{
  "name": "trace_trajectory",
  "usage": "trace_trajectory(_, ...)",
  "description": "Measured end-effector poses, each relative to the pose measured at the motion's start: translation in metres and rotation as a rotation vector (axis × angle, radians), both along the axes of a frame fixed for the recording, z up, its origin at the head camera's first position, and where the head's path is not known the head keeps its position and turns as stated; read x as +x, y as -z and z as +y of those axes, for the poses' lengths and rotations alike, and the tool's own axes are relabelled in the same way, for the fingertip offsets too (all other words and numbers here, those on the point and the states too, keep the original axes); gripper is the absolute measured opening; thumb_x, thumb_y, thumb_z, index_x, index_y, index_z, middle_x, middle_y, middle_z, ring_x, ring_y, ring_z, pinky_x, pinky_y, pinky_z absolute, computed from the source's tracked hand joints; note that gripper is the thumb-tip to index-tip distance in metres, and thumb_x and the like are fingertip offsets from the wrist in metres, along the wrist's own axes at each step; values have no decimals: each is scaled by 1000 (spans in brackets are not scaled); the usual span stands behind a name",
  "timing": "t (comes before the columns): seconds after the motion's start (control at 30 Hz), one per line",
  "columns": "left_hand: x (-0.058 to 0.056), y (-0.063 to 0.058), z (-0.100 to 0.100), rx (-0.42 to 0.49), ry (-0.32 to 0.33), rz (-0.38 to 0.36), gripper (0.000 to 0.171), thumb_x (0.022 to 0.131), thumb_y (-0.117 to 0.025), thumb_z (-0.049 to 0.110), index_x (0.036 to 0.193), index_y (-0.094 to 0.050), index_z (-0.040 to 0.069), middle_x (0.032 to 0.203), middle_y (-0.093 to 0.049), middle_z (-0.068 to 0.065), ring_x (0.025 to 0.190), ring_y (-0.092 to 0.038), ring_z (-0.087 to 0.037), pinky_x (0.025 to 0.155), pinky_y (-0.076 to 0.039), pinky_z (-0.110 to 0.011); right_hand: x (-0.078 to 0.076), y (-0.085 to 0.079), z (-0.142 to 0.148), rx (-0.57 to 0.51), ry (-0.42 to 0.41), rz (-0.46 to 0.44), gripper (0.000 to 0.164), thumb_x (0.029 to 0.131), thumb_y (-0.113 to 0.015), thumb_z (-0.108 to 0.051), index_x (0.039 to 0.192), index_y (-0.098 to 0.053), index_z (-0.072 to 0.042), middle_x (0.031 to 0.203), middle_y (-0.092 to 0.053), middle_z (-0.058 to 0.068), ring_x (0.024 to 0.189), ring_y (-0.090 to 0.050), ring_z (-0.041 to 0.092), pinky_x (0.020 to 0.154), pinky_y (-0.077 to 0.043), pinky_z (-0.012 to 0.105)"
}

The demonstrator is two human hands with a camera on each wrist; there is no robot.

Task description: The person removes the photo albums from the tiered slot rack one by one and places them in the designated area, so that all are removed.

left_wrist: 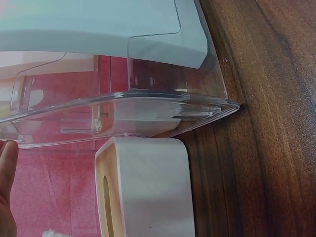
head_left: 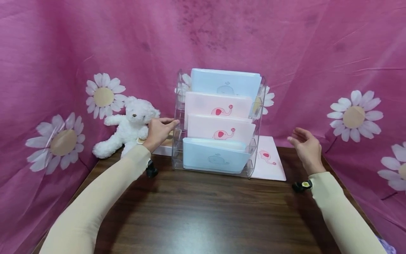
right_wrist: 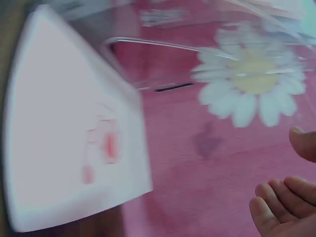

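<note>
A clear plastic tiered rack [head_left: 175, 148] stands on the table, holding pale blue whale-print folders [head_left: 215, 160] and pale pink elephant-print folders [head_left: 219, 127]. My left hand [head_left: 158, 132] pinches the rack's left side edge between thumb and fingers. In the left wrist view, its fingertips [left_wrist: 9, 153] are right at the clear side panel [left_wrist: 148, 118]. To the right, my right hand [head_left: 307, 150] is raised off the table, fingers loosely bent with nothing in them. Between it and the rack lies another pink elephant-print folder [head_left: 269, 160], also seen blurred in the right wrist view.
A white teddy bear [head_left: 136, 116] sits at the back left, behind my left forearm. Beside the rack's left side is a white tissue box [left_wrist: 153, 187] with a wooden slotted top. Pink flowered cloth [head_left: 291, 53] hangs behind the brown wooden table [head_left: 196, 208].
</note>
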State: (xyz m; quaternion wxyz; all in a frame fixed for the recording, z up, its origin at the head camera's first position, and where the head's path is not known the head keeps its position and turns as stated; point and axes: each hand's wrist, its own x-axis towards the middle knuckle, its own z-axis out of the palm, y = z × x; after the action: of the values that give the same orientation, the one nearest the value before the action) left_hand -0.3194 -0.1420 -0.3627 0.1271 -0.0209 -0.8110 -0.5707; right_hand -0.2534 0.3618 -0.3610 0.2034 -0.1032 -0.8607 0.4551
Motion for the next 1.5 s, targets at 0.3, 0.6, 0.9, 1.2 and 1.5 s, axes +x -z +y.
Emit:
trace_trajectory(0.3, 1, 2, -1, 35, 9, -36, 41, 88, -78, 41, 114, -78, 9, 106, -78, -15, 77, -75, -14, 75, -63, -41, -21, -50, -13, -382, -142, 245, 57, 88, -76, -3, 141, -56, -1, 106, -70, -18, 99, -67, -6, 83, -51, 5)
trace_trajectory(0.6, 1, 4, -1, -32, 3, -3, 37, 90, -77, 39, 113, -77, 10, 106, -78, -11, 89, -72, -19, 74, -60, -30, -45, -101, -36, -514, -297, 404, 61, 82, -80, 3, 138, -56, 6, 112, -73, -5, 105, -69, 7, 86, -54, 10)
trace_trajectory(0.9, 2, 4, -3, -77, -9, -1, 38, 90, -76, 42, 113, -77, 12, 107, -78, -9, 95, -71, -21, 79, -55, -30, -66, -133, -57, -621, -428, 481, 54, 78, -78, 12, 129, -60, 12, 102, -78, 2, 95, -75, 11, 81, -58, 16)
trace_trajectory(1.2, 2, 4, -2, -83, -6, 2, 34, 90, -76, 40, 111, -78, 13, 105, -78, -9, 92, -71, -20, 74, -56, -26, -83, -149, -79, -517, -503, 386, 62, 78, -81, 8, 135, -56, 11, 114, -75, 3, 108, -72, 12, 85, -55, 13)
trace_trajectory(1.5, 2, 2, -3, -78, -11, 12, 34, 90, -76, 42, 108, -78, 14, 102, -78, -7, 90, -70, -18, 73, -55, -26, -92, -165, -100, -371, -484, 246, 66, 82, -81, 1, 142, -55, 1, 143, -62, 14, 127, -62, 19, 90, -52, 10)
